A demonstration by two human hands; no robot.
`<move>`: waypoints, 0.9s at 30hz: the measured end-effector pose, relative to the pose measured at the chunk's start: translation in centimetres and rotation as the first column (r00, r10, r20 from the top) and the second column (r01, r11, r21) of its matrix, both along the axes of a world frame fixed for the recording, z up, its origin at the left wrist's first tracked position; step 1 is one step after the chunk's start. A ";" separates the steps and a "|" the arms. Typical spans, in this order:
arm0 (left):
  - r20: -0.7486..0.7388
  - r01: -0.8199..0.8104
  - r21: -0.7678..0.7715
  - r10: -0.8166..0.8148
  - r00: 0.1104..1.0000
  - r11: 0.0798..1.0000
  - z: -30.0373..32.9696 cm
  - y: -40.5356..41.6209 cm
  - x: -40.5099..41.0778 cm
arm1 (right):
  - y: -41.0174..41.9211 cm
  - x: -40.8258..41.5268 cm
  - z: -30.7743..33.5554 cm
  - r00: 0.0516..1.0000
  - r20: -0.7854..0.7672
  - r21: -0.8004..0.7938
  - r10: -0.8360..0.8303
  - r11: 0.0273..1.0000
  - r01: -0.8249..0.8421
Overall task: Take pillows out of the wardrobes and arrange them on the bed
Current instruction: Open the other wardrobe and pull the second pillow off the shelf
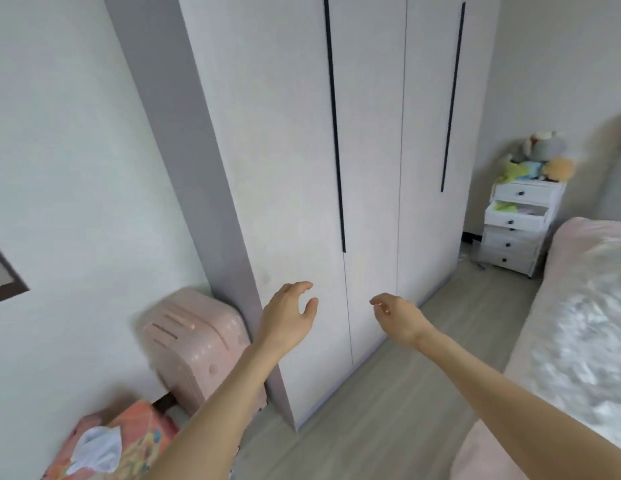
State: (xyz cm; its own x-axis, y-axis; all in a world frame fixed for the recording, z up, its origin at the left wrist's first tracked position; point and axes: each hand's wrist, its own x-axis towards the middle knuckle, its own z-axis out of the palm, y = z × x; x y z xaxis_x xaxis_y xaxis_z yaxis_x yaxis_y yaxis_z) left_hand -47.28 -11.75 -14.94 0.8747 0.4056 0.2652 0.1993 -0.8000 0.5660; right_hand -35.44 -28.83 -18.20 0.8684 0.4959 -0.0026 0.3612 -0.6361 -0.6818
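Two bare forearms reach up from bottom of frame, both hands empty: left hand (291,313) with fingers spread and curled, right hand (396,315) loosely curled, neither touching anything. Both hover just in front of the white wardrobe (302,168) at center frame, doors closed, long black handles (335,133) running vertically. No pillows visible; they can't be seen outside the closed doors. Pink suitcase (194,337) lower left beside the wardrobe, orange tissue pack (111,441) bottom left. Bed (579,323) along right edge, pink cover. White drawer unit (517,226) right of center, one drawer open, plush toys (541,157) on top.
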 end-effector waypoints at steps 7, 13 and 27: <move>0.017 0.241 -0.025 -0.240 0.971 0.970 1.6 5.9 21.6 | 1.9 15.0 2.8 0.960 0.028 -0.039 -0.277 0.960 0.278; 0.035 0.492 -0.152 -0.493 0.869 0.857 -0.9 -1.0 37.1 | -3.9 25.4 1.4 0.872 -0.010 -0.077 -0.489 0.870 0.487; 0.037 0.496 -0.057 -0.495 0.868 0.866 1.6 -11.8 75.8 | -14.4 61.4 1.0 0.811 -0.028 -0.002 -0.584 0.812 0.584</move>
